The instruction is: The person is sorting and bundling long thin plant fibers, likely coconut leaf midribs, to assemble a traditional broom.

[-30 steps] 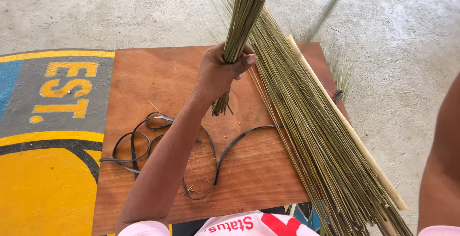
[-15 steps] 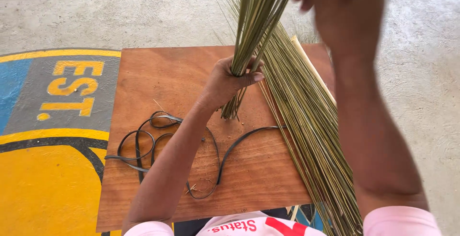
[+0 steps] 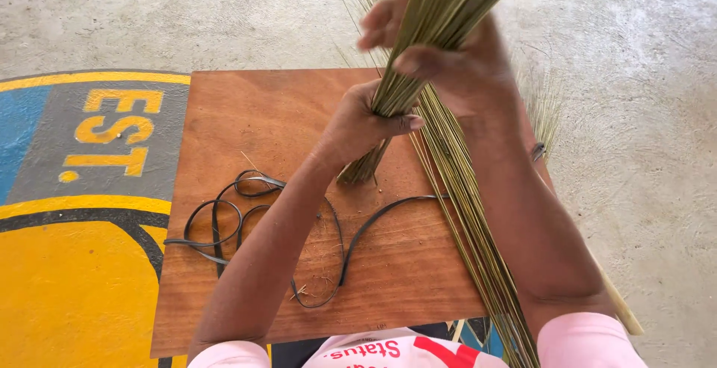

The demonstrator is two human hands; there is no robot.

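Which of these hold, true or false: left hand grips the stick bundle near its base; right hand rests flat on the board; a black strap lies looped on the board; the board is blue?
1. The left hand grips the stick bundle near its base. True.
2. The right hand rests flat on the wooden board. False: it is raised, on the bundle above the left hand.
3. A black strap lies looped on the board. True.
4. The board is blue. False: it is reddish-brown.

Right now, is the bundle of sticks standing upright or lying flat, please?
Upright: the bundle of sticks stands butt-down on the wooden board, left hand gripping it.
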